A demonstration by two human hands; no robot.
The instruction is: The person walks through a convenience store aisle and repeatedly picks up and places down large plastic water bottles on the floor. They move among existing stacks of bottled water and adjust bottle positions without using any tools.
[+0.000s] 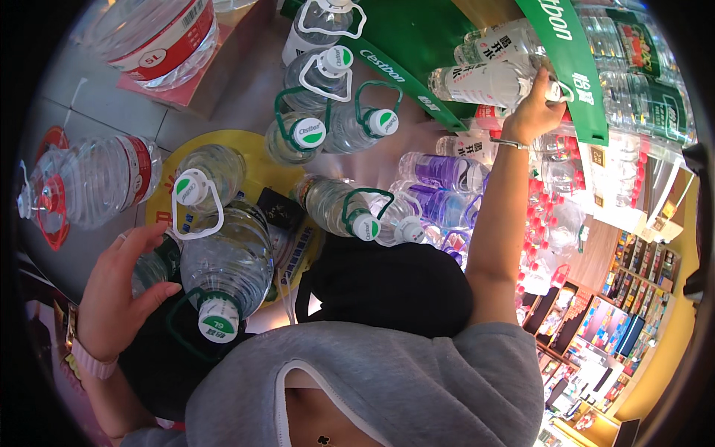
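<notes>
My right hand point(533, 112) grips a clear water bottle with a white label point(483, 84) near its capped neck, at the opening of a green Cestbon display rack point(385, 67). The bottle lies tilted, its base pointing left. On the other side, my left hand point(114, 290) is curved with thumb and fingers apart. It is beside a dark-green-labelled bottle point(159, 262), partly hidden; contact is hard to judge. Close by are a large Cestbon bottle point(229, 257) with a green handle and a smaller bottle point(209, 167) with a white handle.
Several handled water bottles point(307, 134) stand on the floor ahead. A red-labelled jug point(100, 179) is at the left, and another large jug point(156, 44) rests on a carton point(223, 67). Purple-labelled bottles point(444, 173) are under my right arm. Stocked shelves point(609, 318) line the right.
</notes>
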